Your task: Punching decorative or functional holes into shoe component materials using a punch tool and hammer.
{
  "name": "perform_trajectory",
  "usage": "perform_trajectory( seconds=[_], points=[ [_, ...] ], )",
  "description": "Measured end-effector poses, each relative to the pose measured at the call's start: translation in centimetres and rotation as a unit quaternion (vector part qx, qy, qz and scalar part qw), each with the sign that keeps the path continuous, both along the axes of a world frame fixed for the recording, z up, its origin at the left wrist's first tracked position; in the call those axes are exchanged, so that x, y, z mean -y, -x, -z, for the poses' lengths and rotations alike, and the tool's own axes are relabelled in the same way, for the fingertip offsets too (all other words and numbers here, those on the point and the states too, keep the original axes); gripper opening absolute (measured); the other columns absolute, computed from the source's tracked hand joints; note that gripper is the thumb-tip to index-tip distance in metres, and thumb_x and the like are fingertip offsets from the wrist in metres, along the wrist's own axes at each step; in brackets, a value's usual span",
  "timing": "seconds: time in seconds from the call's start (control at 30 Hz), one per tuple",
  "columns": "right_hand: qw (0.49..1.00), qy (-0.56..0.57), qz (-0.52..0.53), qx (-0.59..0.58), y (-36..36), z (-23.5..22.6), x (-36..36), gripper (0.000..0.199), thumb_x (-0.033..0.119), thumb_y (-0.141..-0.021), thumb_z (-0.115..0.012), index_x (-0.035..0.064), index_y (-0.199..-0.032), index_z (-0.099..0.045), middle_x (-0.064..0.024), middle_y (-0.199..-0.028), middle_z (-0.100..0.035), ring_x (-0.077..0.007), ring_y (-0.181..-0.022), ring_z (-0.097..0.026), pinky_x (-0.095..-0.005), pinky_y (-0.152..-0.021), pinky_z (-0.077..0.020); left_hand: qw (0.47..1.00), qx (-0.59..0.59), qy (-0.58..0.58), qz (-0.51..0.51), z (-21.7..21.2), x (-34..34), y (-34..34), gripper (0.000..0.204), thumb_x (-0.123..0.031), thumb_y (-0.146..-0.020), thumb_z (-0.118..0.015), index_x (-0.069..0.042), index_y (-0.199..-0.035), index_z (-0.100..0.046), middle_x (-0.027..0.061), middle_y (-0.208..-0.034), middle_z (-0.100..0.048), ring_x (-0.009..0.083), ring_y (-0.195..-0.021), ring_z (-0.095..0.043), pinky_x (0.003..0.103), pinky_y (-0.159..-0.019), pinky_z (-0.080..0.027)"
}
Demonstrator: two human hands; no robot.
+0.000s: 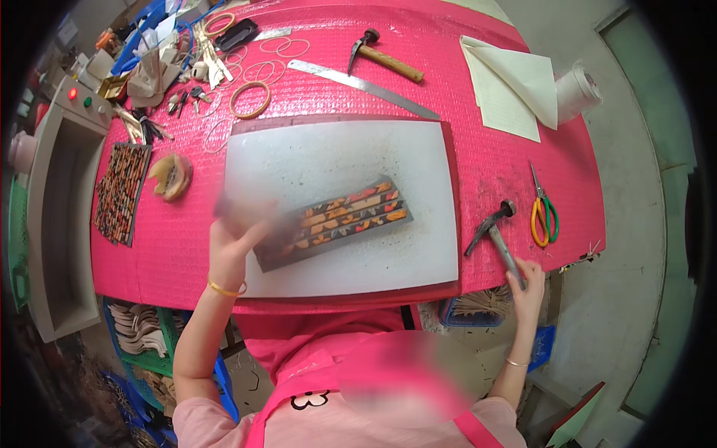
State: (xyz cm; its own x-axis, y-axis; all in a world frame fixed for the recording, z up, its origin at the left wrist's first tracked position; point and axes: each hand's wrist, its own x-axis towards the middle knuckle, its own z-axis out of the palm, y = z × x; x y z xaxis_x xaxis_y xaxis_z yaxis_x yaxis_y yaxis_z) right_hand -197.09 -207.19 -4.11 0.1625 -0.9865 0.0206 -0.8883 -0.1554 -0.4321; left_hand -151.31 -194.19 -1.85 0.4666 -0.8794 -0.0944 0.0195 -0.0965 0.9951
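Observation:
A dark rectangular piece with several raised strips in an orange, red, cream and black pattern [362,213] lies tilted on a white board [343,276]. My left hand [243,228], wearing a yellow bangle, is over its left end; the fingers are smeared by motion, so whether they grip it does not show. At the table's right front, my right hand [527,280] is closed around the handle of a hammer [494,230]. The hammer's head is up and away from me, just right of the board, low over the pink tabletop or resting on it.
Scissors [544,216] with yellow and green handles lie beyond the hammer. A second hammer [388,61] and a metal ruler [358,88] are behind the board. A roll of tape [173,178] and a patterned sheet [123,193] sit left. White cloth [515,89] lies far right.

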Motion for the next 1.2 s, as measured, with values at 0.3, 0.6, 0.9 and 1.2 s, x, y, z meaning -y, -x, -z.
perform_trajectory(
  seconds=[0.3,0.6,0.9,1.2],
  points=[
    [0.960,0.167,0.224,-0.034,-1.9,2.5,37.0,0.065,0.046,-0.080,-0.053,-0.0018,-0.122,-0.039,-0.0243,-0.117,-0.046,-0.0350,-0.108,-0.045,-0.0409,-0.091,-0.0359,0.998,-0.015,0.018,-0.054,-2.4,0.2,1.8,0.021,-0.003,-0.073,-0.062,0.005,-0.092,-0.058,0.0132,-0.090,-0.063,0.0175,-0.083,-0.059,0.029,-0.076,-0.045],
    [0.940,-0.007,-0.331,0.081,-8.4,2.7,31.4,0.033,0.027,-0.086,-0.048,-0.0018,-0.080,-0.062,-0.0131,-0.083,-0.061,-0.0275,-0.081,-0.056,-0.0332,-0.073,-0.0418,0.995,-0.003,0.038,-0.095,-2.7,-1.9,-0.2,0.022,0.002,-0.071,-0.062,0.006,-0.092,-0.055,0.0149,-0.088,-0.061,0.0208,-0.082,-0.060,0.031,-0.077,-0.047],
    [0.927,0.179,-0.330,-0.019,-35.0,3.8,28.8,0.032,0.025,-0.082,-0.054,0.0055,-0.106,-0.055,-0.0176,-0.097,-0.055,-0.0321,-0.097,-0.052,-0.0382,-0.082,-0.0425,0.994,-0.014,0.054,-0.090,-3.5,-0.8,1.7,0.024,0.001,-0.069,-0.063,0.006,-0.091,-0.055,0.0148,-0.086,-0.062,0.0207,-0.080,-0.059,0.030,-0.074,-0.046],
    [0.922,0.118,-0.322,0.180,-25.1,0.0,31.5,0.034,0.020,-0.083,-0.053,0.0001,-0.111,-0.053,-0.0156,-0.104,-0.057,-0.0248,-0.099,-0.053,-0.0332,-0.085,-0.0408,0.977,0.004,0.051,-0.205,-2.8,-6.3,-1.0,0.027,-0.004,-0.071,-0.066,0.005,-0.093,-0.053,0.0148,-0.086,-0.060,0.0213,-0.081,-0.058,0.032,-0.074,-0.048]
  ],
)
